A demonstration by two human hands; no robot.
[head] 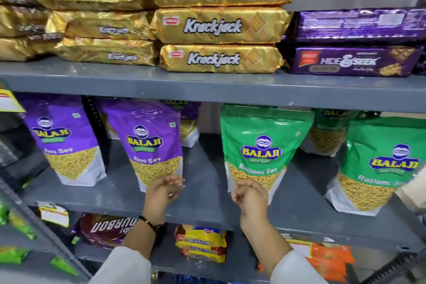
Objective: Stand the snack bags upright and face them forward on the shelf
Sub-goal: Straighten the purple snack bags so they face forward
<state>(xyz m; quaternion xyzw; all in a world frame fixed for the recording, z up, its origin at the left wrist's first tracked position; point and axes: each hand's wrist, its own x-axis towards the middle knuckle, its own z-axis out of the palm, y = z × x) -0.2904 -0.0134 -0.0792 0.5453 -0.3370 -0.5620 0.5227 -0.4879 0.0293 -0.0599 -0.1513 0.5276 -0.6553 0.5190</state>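
On the grey middle shelf (pixel 202 182) stand two purple Aloo Sev bags (pixel 62 138) (pixel 147 143), upright with their fronts facing me, and a third purple bag (pixel 189 122) behind. To the right stand two green Ratlami Sev bags (pixel 260 145) (pixel 382 163), with another green bag (pixel 327 131) behind them. My left hand (pixel 163 191) hovers at the lower right corner of the second purple bag, fingers loosely curled, holding nothing. In front of the bottom of the first green bag is my right hand (pixel 249 193), fingers curled and apart, also holding nothing.
The shelf above carries stacked gold Krackjack packs (pixel 221 23) and purple Hide & Seek packs (pixel 355 60). Below are a Bourbon pack (pixel 106 228), yellow biscuit packs (pixel 200 244) and orange packs (pixel 329 260). A slotted upright (pixel 94 122) stands between the purple bags.
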